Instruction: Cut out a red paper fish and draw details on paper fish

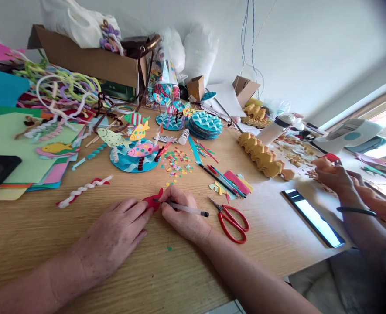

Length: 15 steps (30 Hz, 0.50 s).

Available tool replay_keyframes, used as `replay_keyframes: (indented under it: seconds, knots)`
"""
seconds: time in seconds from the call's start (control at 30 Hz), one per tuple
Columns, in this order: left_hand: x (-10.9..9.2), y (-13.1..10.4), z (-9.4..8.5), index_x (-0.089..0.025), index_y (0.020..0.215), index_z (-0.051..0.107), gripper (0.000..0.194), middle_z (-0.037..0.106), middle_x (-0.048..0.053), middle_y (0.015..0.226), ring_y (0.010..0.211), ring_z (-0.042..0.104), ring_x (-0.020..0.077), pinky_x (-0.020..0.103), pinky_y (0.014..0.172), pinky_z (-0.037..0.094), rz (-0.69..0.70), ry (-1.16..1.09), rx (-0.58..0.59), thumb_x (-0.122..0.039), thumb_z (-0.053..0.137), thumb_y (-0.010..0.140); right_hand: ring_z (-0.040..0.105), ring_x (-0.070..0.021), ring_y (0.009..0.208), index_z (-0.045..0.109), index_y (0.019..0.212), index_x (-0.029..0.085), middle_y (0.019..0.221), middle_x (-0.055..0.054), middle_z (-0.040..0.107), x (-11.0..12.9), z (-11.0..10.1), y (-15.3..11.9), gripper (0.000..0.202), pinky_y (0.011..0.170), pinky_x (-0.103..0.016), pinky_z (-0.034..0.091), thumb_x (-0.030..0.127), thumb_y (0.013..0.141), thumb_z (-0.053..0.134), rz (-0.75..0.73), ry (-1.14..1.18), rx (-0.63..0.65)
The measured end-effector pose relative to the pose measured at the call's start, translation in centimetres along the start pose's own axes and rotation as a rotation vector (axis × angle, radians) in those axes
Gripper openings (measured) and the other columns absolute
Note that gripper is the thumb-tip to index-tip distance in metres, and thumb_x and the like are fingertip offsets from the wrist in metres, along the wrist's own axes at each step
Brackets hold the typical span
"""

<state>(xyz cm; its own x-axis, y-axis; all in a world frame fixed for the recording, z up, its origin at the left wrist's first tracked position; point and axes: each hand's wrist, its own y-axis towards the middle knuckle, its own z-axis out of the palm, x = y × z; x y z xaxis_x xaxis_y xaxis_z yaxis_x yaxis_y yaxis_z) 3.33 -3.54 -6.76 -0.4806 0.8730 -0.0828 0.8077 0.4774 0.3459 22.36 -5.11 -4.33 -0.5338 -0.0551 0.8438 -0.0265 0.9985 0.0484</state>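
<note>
A small red fish-shaped paper piece (153, 201) lies on the wooden table. My left hand (114, 233) rests flat beside it, fingertips on the paper's left part. A pen with a clear barrel and black end cap (188, 209) is gripped in my right hand (184, 216), its tip touching the red paper. Scissors with red handles (233, 222) lie just right of my right hand. Left of my hands is a twisted white and red pipe-cleaner piece (84, 191). Behind sits a blue wavy base (135, 165) with several paper fish standing on it.
Colored paper sheets (22, 148) and pipe cleaners (68, 85) fill the left. Confetti (177, 165), pencils (223, 181) and a stack of blue discs (204, 125) lie ahead. At right are a phone (313, 218), egg-carton strips (261, 157) and another person's hands (336, 176).
</note>
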Motion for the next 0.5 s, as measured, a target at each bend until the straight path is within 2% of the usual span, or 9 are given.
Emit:
replay_keyframes:
  seconds: [0.5]
  knots:
    - [0.09, -0.08, 0.15, -0.012, 0.120, 0.061, 0.034, 0.066, 0.010, 0.108, 0.096, 0.055, 0.0268, 0.041, 0.083, 0.048, 0.017, 0.008, -0.029, -0.014, 0.049, 0.088, 0.041, -0.0103, 0.052, 0.051, 0.069, 0.021, 0.059, 0.006, 0.047, -0.05, 0.06, -0.02, 0.009, 0.056, -0.022, 0.036, 0.013, 0.066, 0.048, -0.027, -0.015, -0.011]
